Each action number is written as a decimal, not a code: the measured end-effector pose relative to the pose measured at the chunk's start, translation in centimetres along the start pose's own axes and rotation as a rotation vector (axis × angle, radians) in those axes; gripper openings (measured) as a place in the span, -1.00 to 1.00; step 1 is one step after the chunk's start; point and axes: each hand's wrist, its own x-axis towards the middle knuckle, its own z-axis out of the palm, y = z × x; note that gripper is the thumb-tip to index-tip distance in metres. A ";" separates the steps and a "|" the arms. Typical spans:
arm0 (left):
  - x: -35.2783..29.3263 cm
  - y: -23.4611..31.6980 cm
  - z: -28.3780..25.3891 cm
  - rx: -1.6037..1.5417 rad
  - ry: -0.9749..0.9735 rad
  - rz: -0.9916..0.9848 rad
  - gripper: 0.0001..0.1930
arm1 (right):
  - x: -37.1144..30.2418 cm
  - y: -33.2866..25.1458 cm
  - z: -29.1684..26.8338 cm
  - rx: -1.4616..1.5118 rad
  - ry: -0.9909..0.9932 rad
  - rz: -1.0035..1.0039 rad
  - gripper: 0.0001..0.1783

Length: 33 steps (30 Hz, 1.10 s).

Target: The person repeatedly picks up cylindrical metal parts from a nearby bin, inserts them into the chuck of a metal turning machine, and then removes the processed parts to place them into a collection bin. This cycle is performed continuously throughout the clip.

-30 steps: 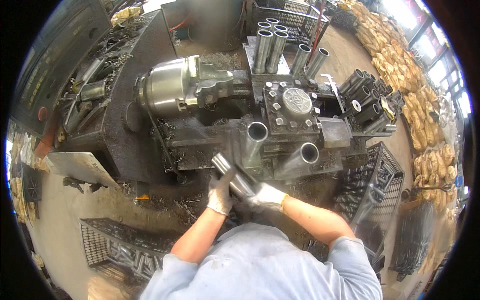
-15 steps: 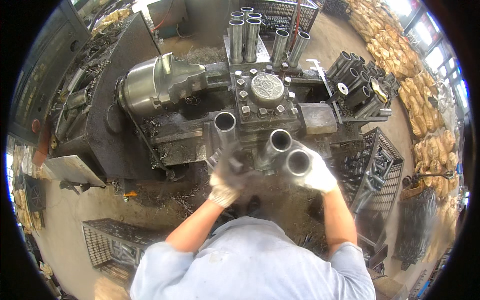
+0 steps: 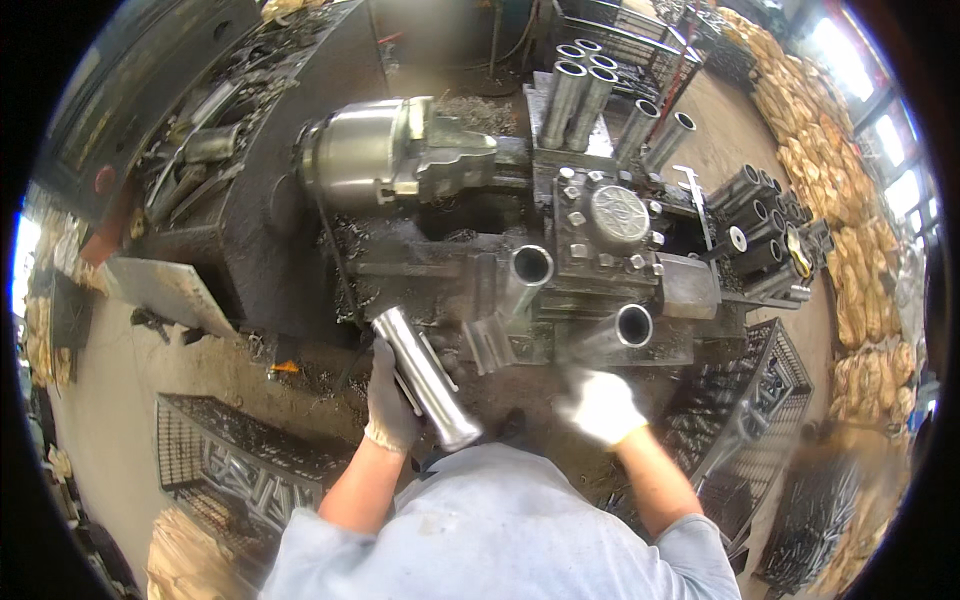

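Observation:
A shiny metal tube [image 3: 424, 375] with a flared near end lies slanted in my gloved left hand [image 3: 389, 400], whose fingers are closed round its left side. My right hand [image 3: 605, 408], in a white glove, is smeared by motion, so its fingers do not show. Just beyond it a second tube [image 3: 612, 333] stands tilted, its open end toward me. Farther left, another tube [image 3: 525, 278] stands on the lathe's front ledge, beside a blurred dark metal piece [image 3: 487, 340].
The lathe chuck [image 3: 355, 155] is at the left and the bolted tool post [image 3: 620, 215] at the centre. Several tubes [image 3: 566, 105] stand behind it. More tubes [image 3: 765, 225] and a caliper [image 3: 697, 195] are at the right. Wire baskets [image 3: 785, 360] flank me.
The scene has shifted rightward in view. The left hand now holds a tube out to the left. The right hand, earlier round an upright tube, has drawn back toward me and no tube shows in it.

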 end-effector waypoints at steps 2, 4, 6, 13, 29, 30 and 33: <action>0.9 0.6 -1.6 -0.131 0.015 -0.088 -0.12 | 3.2 -4.6 3.8 0.361 0.219 -0.111 -0.48; 1.9 0.9 -3.3 -0.159 0.036 -0.059 -0.10 | 7.4 -7.4 7.0 0.122 0.274 0.072 -0.50; 2.7 1.6 -4.8 -0.102 0.016 -0.054 -0.12 | 9.3 -7.5 7.9 0.068 0.289 0.109 -0.53; 3.4 1.7 -0.9 -0.194 -0.059 0.052 -0.21 | 9.6 -7.7 -1.0 0.871 -0.037 0.047 -0.24; 36.5 2.3 3.7 2.167 -0.111 -0.334 -0.28 | 18.4 -1.8 -27.3 -0.333 0.542 -0.501 -0.24; 35.7 2.1 3.9 2.160 -0.116 -0.352 -0.26 | 20.6 -0.2 -27.6 -0.546 0.449 -0.396 -0.29; 28.0 0.9 3.3 1.918 0.005 0.241 -0.46 | 27.6 3.1 -25.6 -0.851 0.139 -0.301 -0.60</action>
